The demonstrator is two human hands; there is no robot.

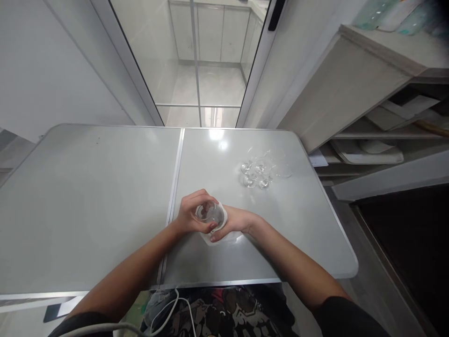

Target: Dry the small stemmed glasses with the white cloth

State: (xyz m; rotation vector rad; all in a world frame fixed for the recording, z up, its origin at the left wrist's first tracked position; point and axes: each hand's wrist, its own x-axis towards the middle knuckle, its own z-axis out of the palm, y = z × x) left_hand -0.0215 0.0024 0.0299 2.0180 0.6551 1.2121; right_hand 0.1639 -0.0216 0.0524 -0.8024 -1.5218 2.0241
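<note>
My left hand is curled round a clear drinking glass, its open mouth turned up toward me. From the other side my right hand presses a thin white cloth or tissue against the glass; the cloth also shows under it and along its right edge. The right fingers are mostly hidden behind the glass and cloth. Both hands are low over the near middle of the table. Farther right, several clear stemmed glasses are grouped close together on the tabletop, their outlines hard to separate.
The grey folding table has a metal seam left of my hands. Beyond it is a glazed door. A shelf unit with bottles on top stands at the right. A white cable hangs by my lap.
</note>
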